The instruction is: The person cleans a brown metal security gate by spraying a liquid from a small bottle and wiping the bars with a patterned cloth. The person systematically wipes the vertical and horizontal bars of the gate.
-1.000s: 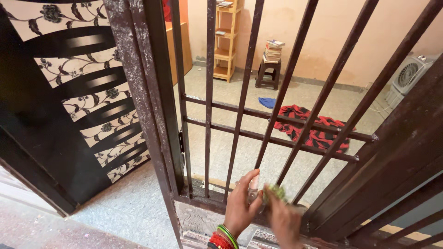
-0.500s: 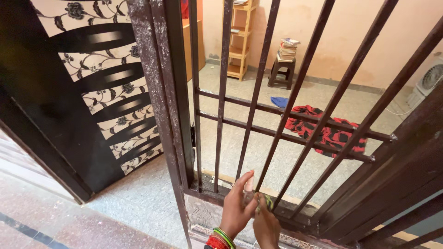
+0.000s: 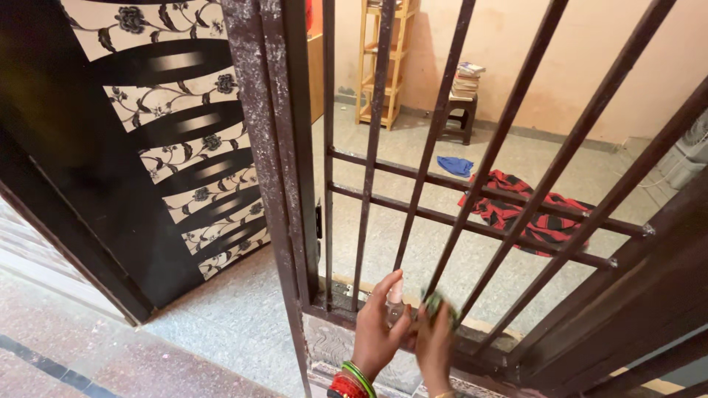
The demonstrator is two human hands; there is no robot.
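Observation:
A brown metal gate (image 3: 413,199) of slanted bars stands in front of me. At its bottom rail, my left hand (image 3: 376,332), with red and green bangles on the wrist, is shut on a small clear bottle (image 3: 396,309) pressed against a bar. Right beside it, my right hand (image 3: 435,346) presses a green scrub pad (image 3: 436,304) on the lower end of a neighbouring bar. The two hands nearly touch.
An open black door (image 3: 147,162) with floral panels stands at the left. Behind the bars lie a red-black cloth (image 3: 531,214) and a blue cloth (image 3: 453,165) on the floor. A wooden shelf (image 3: 380,66) and a stool with books (image 3: 461,103) stand by the back wall.
My view has drifted, so the gate sits further right in the frame. My right hand has moved the green pad up and down on the bar; my left hand keeps the bottle in place.

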